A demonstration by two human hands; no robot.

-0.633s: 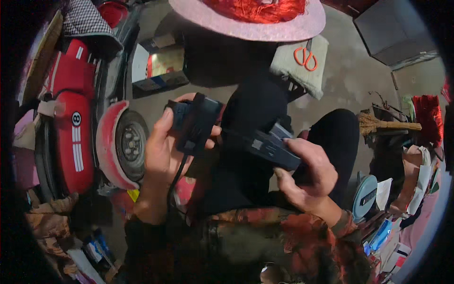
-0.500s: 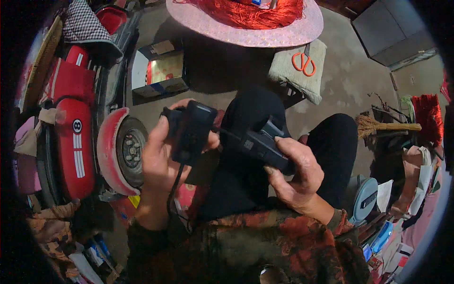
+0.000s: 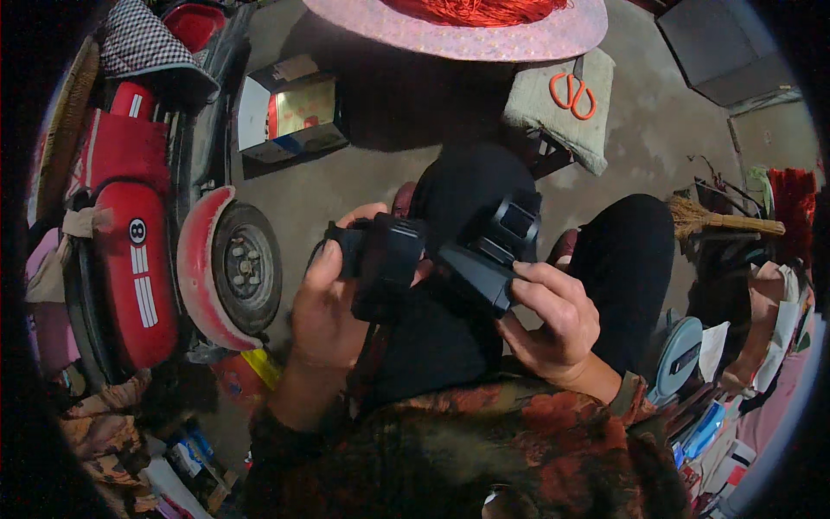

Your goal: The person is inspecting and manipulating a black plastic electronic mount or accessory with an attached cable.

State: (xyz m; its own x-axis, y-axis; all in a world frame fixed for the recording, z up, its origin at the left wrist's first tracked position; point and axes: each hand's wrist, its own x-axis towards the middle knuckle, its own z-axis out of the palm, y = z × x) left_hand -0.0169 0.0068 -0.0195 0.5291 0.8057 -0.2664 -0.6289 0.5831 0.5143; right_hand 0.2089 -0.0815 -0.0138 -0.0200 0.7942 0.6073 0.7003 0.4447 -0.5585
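Above my knees, my left hand [image 3: 333,307] is closed around a black box-shaped device [image 3: 389,268], thumb on its near side and fingers behind it. A dark strap or cable seems to hang below it, hard to make out in the shade. To the right, my right hand [image 3: 558,324] pinches the lower end of a flat black device with a bracket-like frame [image 3: 475,275] between thumb and fingers. The frame part tilts up and away over my dark trouser leg. The two devices are close together, with a narrow gap between them.
Ahead is a pink round board [image 3: 519,43] bearing red strands [image 3: 484,10]. Orange-handled scissors [image 3: 573,95] lie on a cloth-covered stool [image 3: 527,99]. An open box [image 3: 257,117] stands far left, beside a red vehicle's wheel [image 3: 248,268]. A straw broom [image 3: 692,218] lies right.
The device in my right hand has turned, so its frame part now points up and away. My left hand has shifted right with its device, and its cable shows less. The whole view has shifted slightly.
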